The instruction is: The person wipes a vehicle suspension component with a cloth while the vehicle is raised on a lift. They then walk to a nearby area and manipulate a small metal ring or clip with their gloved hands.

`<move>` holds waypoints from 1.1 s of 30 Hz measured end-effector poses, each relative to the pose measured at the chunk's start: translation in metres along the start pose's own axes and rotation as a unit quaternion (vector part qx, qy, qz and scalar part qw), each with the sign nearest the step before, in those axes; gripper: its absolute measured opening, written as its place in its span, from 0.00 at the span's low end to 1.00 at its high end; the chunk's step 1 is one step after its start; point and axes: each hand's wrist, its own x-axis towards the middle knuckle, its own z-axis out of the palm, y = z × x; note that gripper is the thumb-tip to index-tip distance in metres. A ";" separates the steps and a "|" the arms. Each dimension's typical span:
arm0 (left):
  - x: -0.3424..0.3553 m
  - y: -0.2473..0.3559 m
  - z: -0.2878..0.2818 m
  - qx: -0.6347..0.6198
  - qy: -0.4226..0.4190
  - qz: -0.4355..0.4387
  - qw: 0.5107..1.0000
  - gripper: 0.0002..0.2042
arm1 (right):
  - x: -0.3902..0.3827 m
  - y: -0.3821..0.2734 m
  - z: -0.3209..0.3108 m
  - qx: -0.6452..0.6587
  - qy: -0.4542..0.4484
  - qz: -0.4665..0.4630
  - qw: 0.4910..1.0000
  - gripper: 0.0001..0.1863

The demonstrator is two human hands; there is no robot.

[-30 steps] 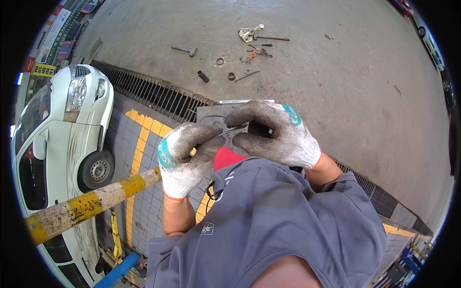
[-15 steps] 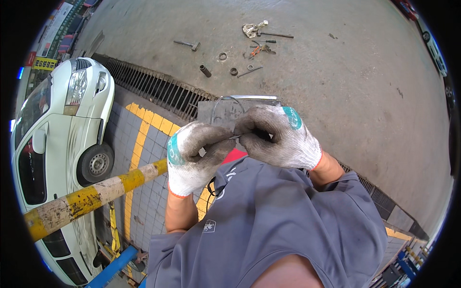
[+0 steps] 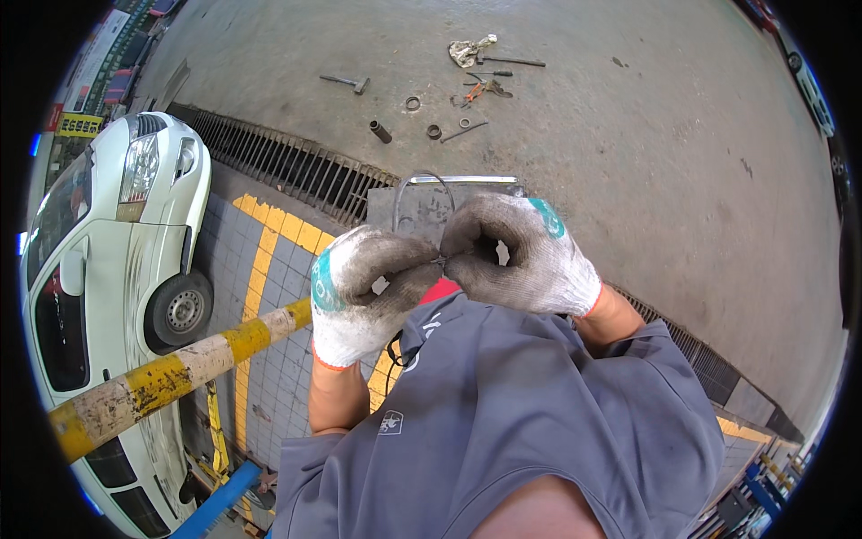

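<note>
My left hand (image 3: 359, 286) and right hand (image 3: 530, 256) pinch thumb to forefinger, tips meeting at the thin dark wire (image 3: 429, 173), neither one nearer. Its loop bows away from me beyond my fingertips, over the grey plate (image 3: 381, 207); my fingers hide exactly how its ends sit.

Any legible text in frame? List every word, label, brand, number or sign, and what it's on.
Nothing clear enough to quote.
Left glove: teal print, too blurred.
Right glove: teal print, too blurred.
Grey shirt: small white emblem and white marks, too small.
Yellow sign, far left: dark characters, too blurred.
Wall banner, upper left: too small.
</note>
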 end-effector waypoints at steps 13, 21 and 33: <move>-0.007 -0.006 -0.003 -0.031 0.010 -0.003 0.999 0.14 | 0.000 -0.001 -0.001 -0.001 -0.035 -0.003 0.999 0.12; -0.006 0.002 -0.006 0.035 -0.016 0.043 0.998 0.14 | -0.003 -0.008 0.004 0.017 -0.028 -0.001 0.999 0.12; -0.022 0.000 -0.013 -0.011 0.063 0.035 0.997 0.15 | -0.010 -0.011 -0.004 0.083 -0.068 0.097 0.990 0.05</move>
